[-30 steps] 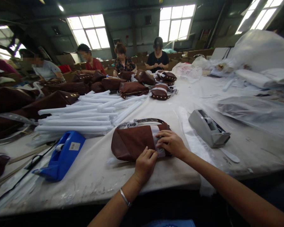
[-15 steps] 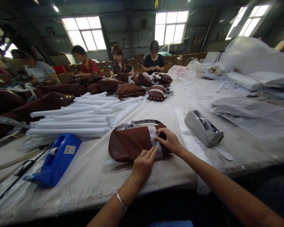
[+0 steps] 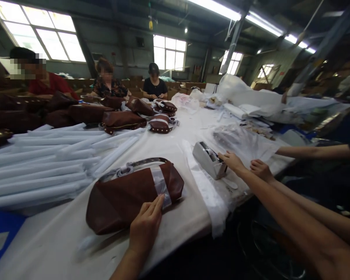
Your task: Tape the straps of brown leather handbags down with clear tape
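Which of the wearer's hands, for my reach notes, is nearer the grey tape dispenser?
Right. The right hand is at one end of the grey tape dispenser; the left hand is farther off, on the white band across the brown bag.

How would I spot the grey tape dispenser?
Find the white-covered table, then the brown bag nearest the camera. Right of it, past a white strip, sits the dispenser by the right hand: boxy and grey, unlike the soft strip.
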{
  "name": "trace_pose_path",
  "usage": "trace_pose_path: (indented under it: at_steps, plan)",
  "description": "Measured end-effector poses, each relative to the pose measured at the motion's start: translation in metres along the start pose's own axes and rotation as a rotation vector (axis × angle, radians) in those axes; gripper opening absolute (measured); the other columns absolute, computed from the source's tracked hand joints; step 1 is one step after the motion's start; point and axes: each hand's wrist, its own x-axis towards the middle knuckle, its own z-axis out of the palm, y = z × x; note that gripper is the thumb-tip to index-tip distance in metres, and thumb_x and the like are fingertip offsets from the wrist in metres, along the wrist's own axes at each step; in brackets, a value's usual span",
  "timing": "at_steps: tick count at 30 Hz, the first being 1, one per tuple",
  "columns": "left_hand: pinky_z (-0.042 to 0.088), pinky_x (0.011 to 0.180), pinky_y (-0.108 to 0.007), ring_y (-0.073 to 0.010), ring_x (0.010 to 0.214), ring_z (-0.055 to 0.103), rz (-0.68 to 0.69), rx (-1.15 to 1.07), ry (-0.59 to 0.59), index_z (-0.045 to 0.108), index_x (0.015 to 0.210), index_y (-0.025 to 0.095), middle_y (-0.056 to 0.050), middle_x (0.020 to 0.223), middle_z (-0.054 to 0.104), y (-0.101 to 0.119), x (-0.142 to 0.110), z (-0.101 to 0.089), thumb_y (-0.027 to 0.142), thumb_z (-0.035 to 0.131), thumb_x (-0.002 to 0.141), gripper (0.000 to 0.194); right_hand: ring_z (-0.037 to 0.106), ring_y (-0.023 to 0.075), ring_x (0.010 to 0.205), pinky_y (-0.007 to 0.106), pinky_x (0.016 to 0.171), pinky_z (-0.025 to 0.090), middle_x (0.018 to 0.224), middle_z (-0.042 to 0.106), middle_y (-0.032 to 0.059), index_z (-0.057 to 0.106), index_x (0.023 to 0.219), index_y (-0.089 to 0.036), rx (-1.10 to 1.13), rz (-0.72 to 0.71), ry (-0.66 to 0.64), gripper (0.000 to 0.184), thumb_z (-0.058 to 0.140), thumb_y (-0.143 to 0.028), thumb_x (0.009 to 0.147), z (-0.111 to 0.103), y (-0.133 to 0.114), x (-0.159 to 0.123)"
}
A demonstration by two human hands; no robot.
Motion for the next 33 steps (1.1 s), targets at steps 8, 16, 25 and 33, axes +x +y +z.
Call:
trace_pose_path:
  at_steps: [8, 16, 25, 33]
  plan:
    - [0.058, 0.078, -0.022, -0.0143, 0.096, 0.067, -0.010, 0.006, -0.004, 0.050, 0.143, 0.025, 0.004, 0.127, 0.069, 0.000, 0.000, -0.001, 0.008, 0.054, 0.090, 0.056, 0.057, 0.0327, 0.125, 0.042, 0.102, 0.045, 0.137, 0.062, 0.0132, 0.078, 0.077, -0.020, 0.444, 0.121, -0.088, 0.041, 0.079, -0.057, 0.060, 0.010, -0.007, -0.002]
    - [0.060, 0.075, -0.024, -0.0164, 0.091, 0.069, 0.004, -0.008, 0.055, 0.049, 0.144, 0.027, 0.003, 0.123, 0.071, 0.001, 0.001, -0.002, 0.009, 0.052, 0.090, 0.057, 0.059, 0.0270, 0.123, 0.038, 0.101, 0.051, 0.135, 0.063, 0.0085, 0.076, 0.087, -0.021, 0.738, 0.074, 0.102, 0.040, 0.080, -0.055, 0.065, -0.017, 0.003, -0.044]
    - [0.060, 0.074, -0.024, -0.0156, 0.090, 0.069, 0.013, 0.013, 0.055, 0.052, 0.141, 0.026, 0.003, 0.120, 0.073, 0.000, 0.001, -0.001, 0.009, 0.053, 0.090, 0.054, 0.071, 0.0222, 0.070, 0.037, 0.066, 0.064, 0.078, 0.074, 0.0076, 0.075, 0.077, -0.021, 0.670, 0.189, -0.002, 0.045, 0.080, -0.062, 0.060, 0.003, 0.042, -0.086]
    - [0.060, 0.075, -0.024, -0.0160, 0.092, 0.068, 0.003, 0.011, 0.038, 0.053, 0.140, 0.026, 0.003, 0.123, 0.072, 0.000, -0.001, 0.001, 0.012, 0.054, 0.092, 0.050, 0.070, 0.0282, 0.082, 0.043, 0.079, 0.058, 0.080, 0.076, 0.0076, 0.077, 0.078, -0.022, 0.335, -0.017, 0.105, 0.036, 0.075, -0.056, 0.067, -0.013, 0.050, -0.088]
